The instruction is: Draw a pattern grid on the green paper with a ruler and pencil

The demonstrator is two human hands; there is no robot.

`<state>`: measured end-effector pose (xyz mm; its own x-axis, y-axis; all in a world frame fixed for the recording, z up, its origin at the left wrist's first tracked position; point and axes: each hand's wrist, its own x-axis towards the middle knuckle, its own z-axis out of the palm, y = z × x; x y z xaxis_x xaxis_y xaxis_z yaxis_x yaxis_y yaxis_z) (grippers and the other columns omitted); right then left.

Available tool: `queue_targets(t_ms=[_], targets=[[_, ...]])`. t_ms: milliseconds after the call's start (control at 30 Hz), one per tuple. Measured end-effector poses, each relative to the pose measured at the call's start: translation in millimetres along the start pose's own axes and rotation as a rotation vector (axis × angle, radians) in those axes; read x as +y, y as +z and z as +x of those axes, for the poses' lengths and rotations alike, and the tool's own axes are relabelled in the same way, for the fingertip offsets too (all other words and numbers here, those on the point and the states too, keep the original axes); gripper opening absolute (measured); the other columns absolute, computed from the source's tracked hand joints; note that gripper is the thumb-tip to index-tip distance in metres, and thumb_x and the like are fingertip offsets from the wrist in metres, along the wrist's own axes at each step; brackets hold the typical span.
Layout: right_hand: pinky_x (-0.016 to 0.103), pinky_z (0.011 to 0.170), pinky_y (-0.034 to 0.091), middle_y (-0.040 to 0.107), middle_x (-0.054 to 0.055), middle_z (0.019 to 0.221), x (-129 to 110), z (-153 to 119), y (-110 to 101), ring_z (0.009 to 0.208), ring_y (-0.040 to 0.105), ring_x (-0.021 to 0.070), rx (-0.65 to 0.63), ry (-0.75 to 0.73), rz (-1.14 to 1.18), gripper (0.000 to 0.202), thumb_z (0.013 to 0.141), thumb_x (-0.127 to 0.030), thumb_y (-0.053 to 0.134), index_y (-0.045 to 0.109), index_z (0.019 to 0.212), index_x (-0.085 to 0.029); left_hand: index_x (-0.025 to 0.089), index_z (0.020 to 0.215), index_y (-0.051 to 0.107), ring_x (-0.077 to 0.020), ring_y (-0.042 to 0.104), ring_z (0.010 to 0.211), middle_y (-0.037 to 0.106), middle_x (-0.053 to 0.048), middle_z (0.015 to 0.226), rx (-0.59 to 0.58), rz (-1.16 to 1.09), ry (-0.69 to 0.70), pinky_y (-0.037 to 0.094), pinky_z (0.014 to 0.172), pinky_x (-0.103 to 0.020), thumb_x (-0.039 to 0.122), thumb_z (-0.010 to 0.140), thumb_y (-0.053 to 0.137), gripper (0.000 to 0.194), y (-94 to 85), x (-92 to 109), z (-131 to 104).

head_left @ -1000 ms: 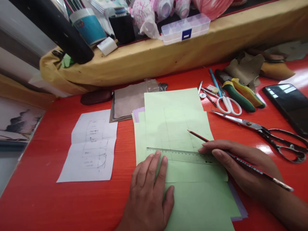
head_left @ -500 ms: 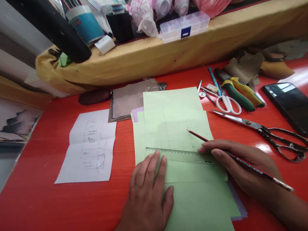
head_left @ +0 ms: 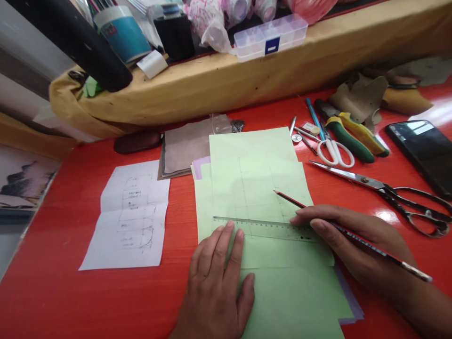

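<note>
Light green paper (head_left: 254, 155) with faint pencil lines lies on more green sheets. A clear ruler (head_left: 261, 228) rests across it. My left hand (head_left: 221, 282) lies flat with fingers spread over the ruler's left part and the paper. My right hand (head_left: 360, 249) is closed around a red and black pencil (head_left: 374, 249), its tip pointing up and left above the paper. The fingertips of that hand meet the ruler's right part. To the left, a creased white sheet (head_left: 130, 216) shows a hand-drawn pattern with notes.
Large scissors (head_left: 374, 184), white-handled scissors (head_left: 335, 153), green and yellow pliers (head_left: 353, 136) and a phone (head_left: 422, 155) lie at the right. Brown pieces (head_left: 187, 146) and a dark case (head_left: 137, 142) sit behind. A clear compartment box (head_left: 271, 37) stands on the cloth-covered ledge (head_left: 197, 84).
</note>
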<state>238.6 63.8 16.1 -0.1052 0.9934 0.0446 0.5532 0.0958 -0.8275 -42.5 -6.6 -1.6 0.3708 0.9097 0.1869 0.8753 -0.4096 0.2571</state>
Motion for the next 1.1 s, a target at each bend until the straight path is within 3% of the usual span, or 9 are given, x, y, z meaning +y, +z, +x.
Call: queue_targets(t_ms=[200,533,1100], targets=[[0.034,0.079,0.07,0.089,0.001,0.099,-1.1,0.5,-0.1,0.087,0.085,0.0243,-0.008,0.013,0.016,0.024,0.107,-0.046,0.064,0.085,0.107,-0.034,0.012,0.169,0.044,-0.0321,0.041,0.159,0.047,-0.014,0.173,-0.048,0.065,0.059,0.024,0.132,-0.045,0.033,0.112,0.056,0.062,-3.1,-2.9,-0.8],[0.03,0.08,0.069,0.089,-0.003,0.1,-1.1,0.5,-0.6,0.088,0.085,0.0217,-0.012,0.006,0.003,0.021,0.107,-0.044,0.064,0.084,0.108,-0.037,0.012,0.168,0.045,-0.0332,0.043,0.158,0.048,-0.015,0.173,-0.048,0.067,0.054,0.029,0.13,-0.046,0.033,0.111,0.058,0.062,-2.8,-2.7,-1.4],[0.034,0.077,0.071,0.089,0.003,0.098,-2.9,1.6,0.2,0.086,0.085,0.0249,-0.004,0.009,0.017,0.025,0.106,-0.046,0.064,0.086,0.106,-0.033,0.013,0.17,0.043,-0.0335,0.044,0.158,0.048,-0.015,0.173,-0.046,0.074,0.051,0.031,0.129,-0.047,0.034,0.11,0.058,0.065,-2.8,-3.2,-1.6]])
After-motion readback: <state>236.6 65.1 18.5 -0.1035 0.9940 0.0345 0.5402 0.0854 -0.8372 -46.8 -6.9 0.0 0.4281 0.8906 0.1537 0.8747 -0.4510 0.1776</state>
